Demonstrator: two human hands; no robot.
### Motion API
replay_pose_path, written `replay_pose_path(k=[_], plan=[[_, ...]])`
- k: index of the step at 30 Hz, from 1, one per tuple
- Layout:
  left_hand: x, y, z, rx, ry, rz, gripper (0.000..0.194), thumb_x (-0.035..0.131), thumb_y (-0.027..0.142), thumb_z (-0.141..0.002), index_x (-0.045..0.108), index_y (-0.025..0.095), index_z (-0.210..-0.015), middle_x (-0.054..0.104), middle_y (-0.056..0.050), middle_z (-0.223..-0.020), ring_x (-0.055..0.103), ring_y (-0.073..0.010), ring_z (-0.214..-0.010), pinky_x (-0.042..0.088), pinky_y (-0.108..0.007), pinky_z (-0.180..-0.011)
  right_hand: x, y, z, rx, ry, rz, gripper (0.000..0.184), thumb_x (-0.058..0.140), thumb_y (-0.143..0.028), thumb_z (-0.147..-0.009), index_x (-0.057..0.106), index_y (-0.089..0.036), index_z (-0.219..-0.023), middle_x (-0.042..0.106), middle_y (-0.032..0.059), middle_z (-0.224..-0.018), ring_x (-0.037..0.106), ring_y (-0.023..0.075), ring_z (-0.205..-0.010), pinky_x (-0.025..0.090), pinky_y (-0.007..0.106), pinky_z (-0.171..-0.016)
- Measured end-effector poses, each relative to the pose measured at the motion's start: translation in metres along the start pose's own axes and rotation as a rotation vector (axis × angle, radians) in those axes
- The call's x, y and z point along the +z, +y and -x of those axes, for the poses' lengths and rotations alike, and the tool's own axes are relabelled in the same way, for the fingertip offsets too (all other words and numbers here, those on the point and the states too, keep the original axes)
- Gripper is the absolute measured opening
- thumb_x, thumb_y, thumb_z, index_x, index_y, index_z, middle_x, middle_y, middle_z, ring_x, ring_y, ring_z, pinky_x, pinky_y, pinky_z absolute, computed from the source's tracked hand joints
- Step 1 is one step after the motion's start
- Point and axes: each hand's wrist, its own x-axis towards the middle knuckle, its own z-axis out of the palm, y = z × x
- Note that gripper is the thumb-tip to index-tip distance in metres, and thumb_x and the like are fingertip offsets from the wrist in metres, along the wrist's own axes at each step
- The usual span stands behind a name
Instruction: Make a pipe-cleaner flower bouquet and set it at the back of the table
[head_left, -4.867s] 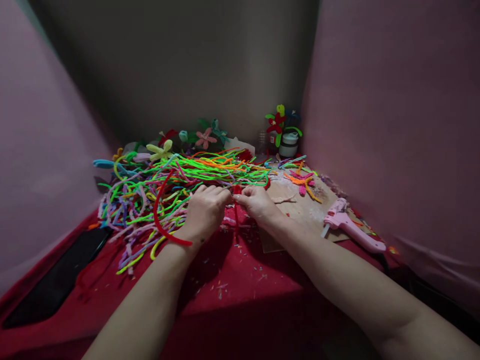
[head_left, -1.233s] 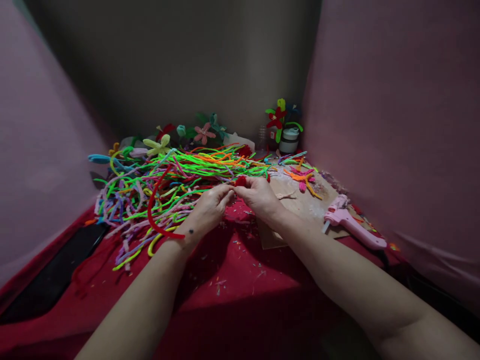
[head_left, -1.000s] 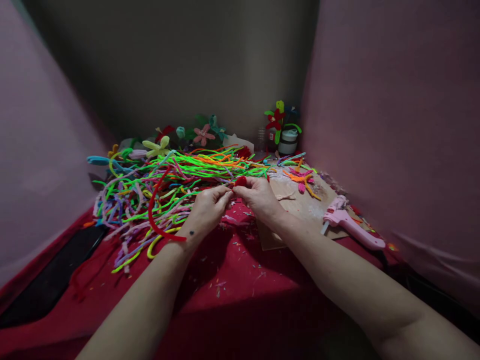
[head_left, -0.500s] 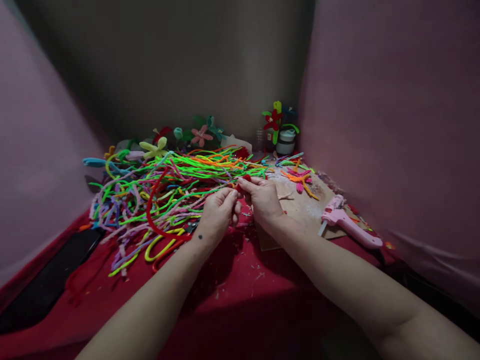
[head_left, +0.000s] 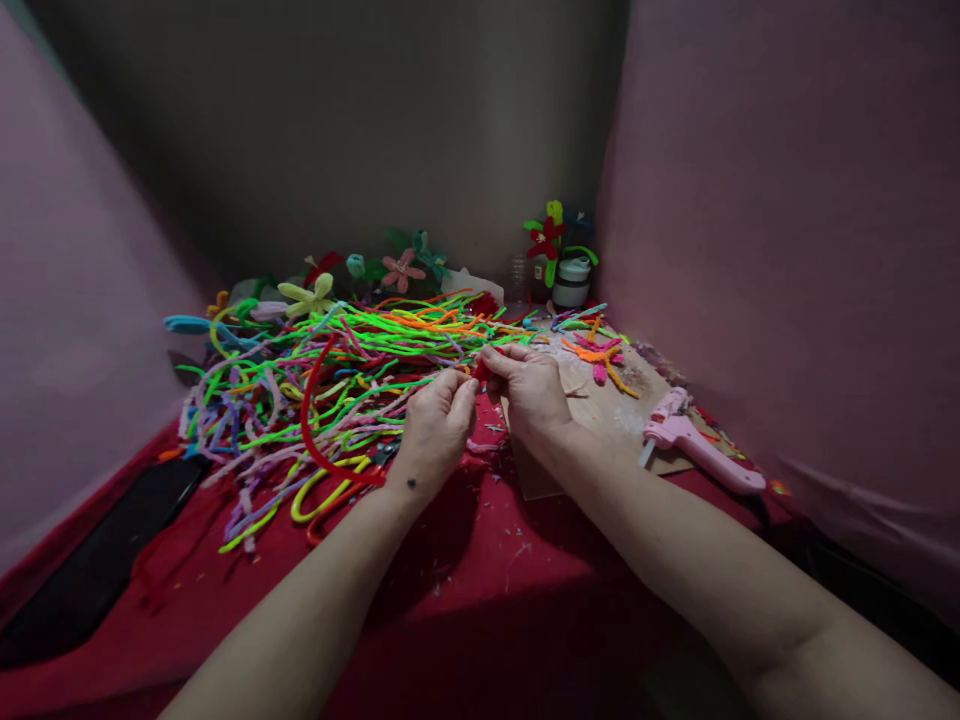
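Observation:
Between my two hands is a red pipe cleaner, pinched at the fingertips and mostly covered by them. My left hand is closed, thumb against forefinger, at its left side. My right hand pinches it from the right, the two hands nearly touching. A long red pipe cleaner length curves out left of my left wrist; whether it joins the held part is hidden. Beneath and left of my hands spreads a big pile of coloured pipe cleaners, green, orange, pink and yellow.
A pink glue gun lies on a cardboard sheet at right, near an orange and pink pipe-cleaner piece. Scissors peek out by my left wrist. Pipe-cleaner flowers and a lidded cup stand behind. A black flat object lies left.
My hands have shifted slightly, and the left wrist has turned a little. The red part between the fingertips now shows lower, less above the right fingers. The red curve moved slightly right.

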Motion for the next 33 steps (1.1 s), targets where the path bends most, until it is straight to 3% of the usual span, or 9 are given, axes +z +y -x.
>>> replay_pose_path(k=[5, 13, 18, 23, 27, 29, 33], plan=[[-0.008, 0.002, -0.002, -0.063, -0.131, 0.001, 0.018, 0.053, 0.033, -0.079, 0.050, 0.019, -0.067, 0.045, 0.007, -0.042, 0.037, -0.0069, -0.032, 0.027, -0.020, -0.035, -0.005, -0.002, -0.005, 0.002, 0.038, 0.029, 0.016, 0.065, -0.025, -0.065, 0.055, -0.015, -0.057, 0.050, -0.0047, -0.046, 0.036, 0.0056, -0.037, 0.027, 0.021, -0.038], [-0.016, -0.002, -0.006, -0.168, -0.130, 0.156, 0.022, 0.057, 0.034, -0.075, 0.048, 0.018, -0.064, 0.041, 0.009, -0.042, 0.031, -0.0044, -0.030, 0.023, -0.017, -0.032, -0.008, 0.003, -0.008, 0.044, 0.040, 0.031, 0.020, 0.063, -0.033, -0.065, 0.057, -0.015, -0.063, 0.056, -0.0026, -0.053, 0.048, 0.0081, -0.042, 0.034, 0.021, -0.037], [-0.018, -0.004, -0.007, -0.179, -0.135, 0.205, 0.022, 0.060, 0.035, -0.074, 0.049, 0.017, -0.066, 0.040, 0.009, -0.041, 0.031, -0.0043, -0.030, 0.024, -0.017, -0.032, -0.008, 0.006, -0.007, 0.064, -0.024, 0.017, 0.017, 0.069, -0.021, -0.054, 0.058, -0.013, -0.065, 0.053, -0.0053, -0.048, 0.043, 0.0064, -0.040, 0.033, 0.019, -0.039], [-0.018, -0.003, -0.006, -0.185, -0.138, 0.174, 0.024, 0.061, 0.037, -0.073, 0.049, 0.017, -0.064, 0.040, 0.009, -0.040, 0.030, -0.0039, -0.030, 0.022, -0.017, -0.032, -0.006, 0.007, -0.007, 0.087, -0.032, 0.029, 0.010, 0.060, -0.018, -0.055, 0.056, -0.013, -0.063, 0.053, -0.0051, -0.048, 0.044, 0.0062, -0.040, 0.034, 0.020, -0.040], [-0.019, -0.001, -0.006, -0.179, -0.220, 0.133, 0.025, 0.057, 0.040, -0.075, 0.053, 0.016, -0.066, 0.049, 0.005, -0.045, 0.038, -0.0065, -0.034, 0.028, -0.018, -0.035, -0.004, 0.007, -0.007, 0.115, -0.062, 0.044, 0.006, 0.056, -0.017, -0.056, 0.053, -0.014, -0.061, 0.052, -0.0043, -0.046, 0.046, 0.0079, -0.040, 0.035, 0.020, -0.039], [-0.020, 0.000, -0.007, -0.154, -0.158, 0.069, 0.027, 0.057, 0.041, -0.075, 0.057, 0.015, -0.067, 0.052, 0.004, -0.050, 0.042, -0.0077, -0.040, 0.032, -0.019, -0.039, -0.003, 0.008, -0.007, 0.109, -0.083, 0.055, 0.006, 0.056, -0.017, -0.056, 0.053, -0.014, -0.060, 0.051, -0.0045, -0.045, 0.045, 0.0076, -0.039, 0.033, 0.020, -0.038], [-0.023, 0.004, -0.011, -0.047, 0.092, -0.029, 0.025, 0.064, 0.038, -0.070, 0.063, 0.013, -0.074, 0.055, 0.002, -0.059, 0.047, -0.0084, -0.051, 0.035, -0.019, -0.048, -0.002, 0.009, -0.005, 0.067, -0.112, 0.114, 0.006, 0.058, -0.018, -0.057, 0.054, -0.014, -0.055, 0.046, -0.0064, -0.041, 0.037, 0.0059, -0.036, 0.026, 0.020, -0.037]])
